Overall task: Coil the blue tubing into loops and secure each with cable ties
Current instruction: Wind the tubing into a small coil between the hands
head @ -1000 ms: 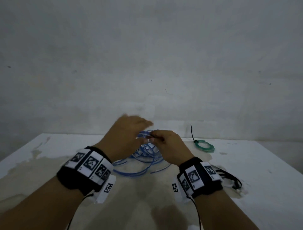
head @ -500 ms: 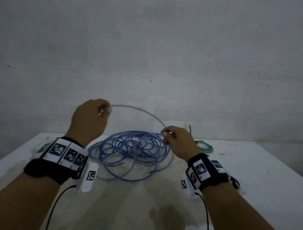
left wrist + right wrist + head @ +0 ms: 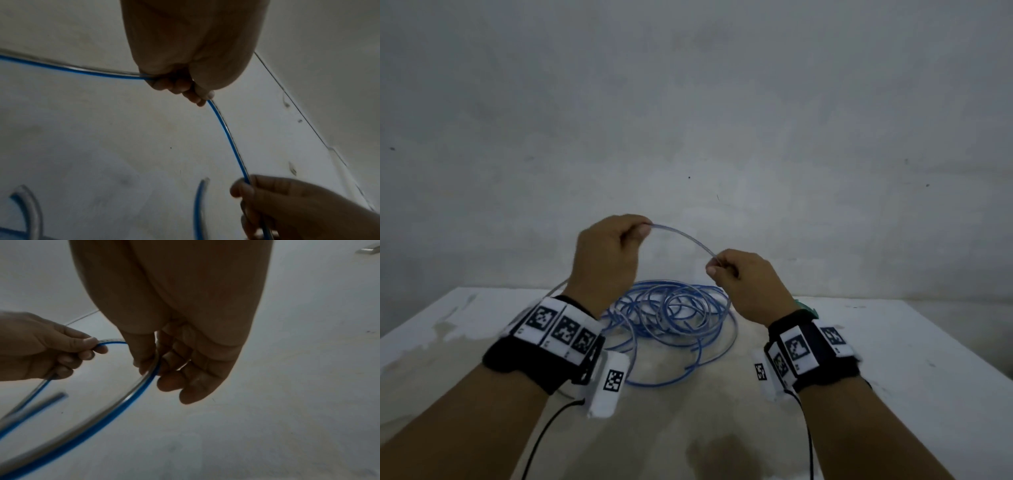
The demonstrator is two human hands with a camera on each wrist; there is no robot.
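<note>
Both forearms extended forward, raised above table height, black wrist bands with white coded markers on each. Left hand (image 3: 607,250) held higher, knuckles up, thumb and forefinger pinched together. Right hand (image 3: 744,279) lower and just beside, thumb and forefinger pinched, remaining fingers (image 3: 191,382) loosely curled.

glossy translucent plastic blue tubing (image 3: 674,310), matt stained white table (image 3: 893,359), rough matt wall (image 3: 688,102)

Blue tubing (image 3: 674,318) on white table (image 3: 893,342)
</note>
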